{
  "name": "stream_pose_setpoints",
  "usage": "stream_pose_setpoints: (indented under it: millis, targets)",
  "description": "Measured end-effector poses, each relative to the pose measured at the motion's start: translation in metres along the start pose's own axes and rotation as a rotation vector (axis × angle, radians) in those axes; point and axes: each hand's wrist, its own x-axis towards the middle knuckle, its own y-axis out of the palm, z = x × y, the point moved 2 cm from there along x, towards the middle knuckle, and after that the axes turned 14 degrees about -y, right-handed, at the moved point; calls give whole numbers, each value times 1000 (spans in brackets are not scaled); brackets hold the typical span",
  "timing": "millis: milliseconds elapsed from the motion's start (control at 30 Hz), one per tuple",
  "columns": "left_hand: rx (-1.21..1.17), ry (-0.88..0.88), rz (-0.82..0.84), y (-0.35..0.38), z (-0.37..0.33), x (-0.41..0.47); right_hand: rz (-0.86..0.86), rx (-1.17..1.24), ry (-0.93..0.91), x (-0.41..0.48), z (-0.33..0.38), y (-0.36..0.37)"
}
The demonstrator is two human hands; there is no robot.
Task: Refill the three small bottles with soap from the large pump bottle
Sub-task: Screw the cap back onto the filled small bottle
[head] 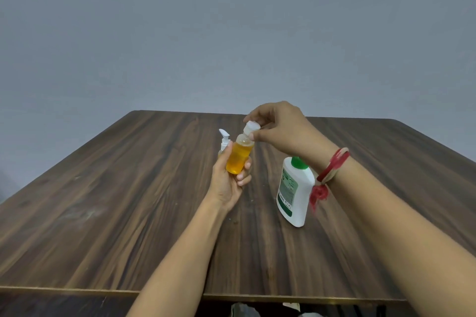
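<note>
The right hand (280, 128) comes from above and pinches the white cap (251, 129) between the thumb and the curled fingers. The left hand (229, 177) grips the small bottle (238, 157) around its body from below. The bottle is in the air over the middle of the worktop (128, 188), tilted a little toward the right edge. It is almost full of orange soap, so I judge that the cap is being screwed on, though one view cannot show the direction of turning.

To do this step well, the left hand should keep the bottle close to upright and not squeeze it, because the soap stands high near the neck and can come out. The right hand should set the cap straight on the thread and turn it with light force until it stops.

Just behind the left hand, toward the far edge, a white pump head (224, 136) shows; its bottle is mostly hidden. A white bottle (296, 193) with a green neck stands on the worktop under the right wrist, a little to the right of the middle. The right wrist wears a red thread (332, 167).
</note>
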Motion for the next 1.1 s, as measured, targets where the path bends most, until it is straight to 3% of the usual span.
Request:
stream_pose_setpoints:
  millis: [167,367,600,700,800,933,1033,1100]
  targets:
    - [21,-11,-6,0,2,0,235,-305,-59,13,8,-12]
    - [10,-10,4,1,-1,-2,416,-465,-68,24,17,-14]
    - [3,-17,6,3,0,-3,221,-680,-53,18,17,-10]
    - [-21,-19,9,2,-1,-3,196,-534,12,20,16,-20]
    - [-37,-20,4,2,-3,-3,382,-221,-49,22,15,-28]
    - [-15,-46,-13,4,-2,-4,417,-215,-135,28,11,-21]
    - [-13,-39,4,4,-3,-5,358,-126,-54,29,10,-15]
    - [-12,-29,20,4,-3,-5,307,-188,-27,28,7,-14]
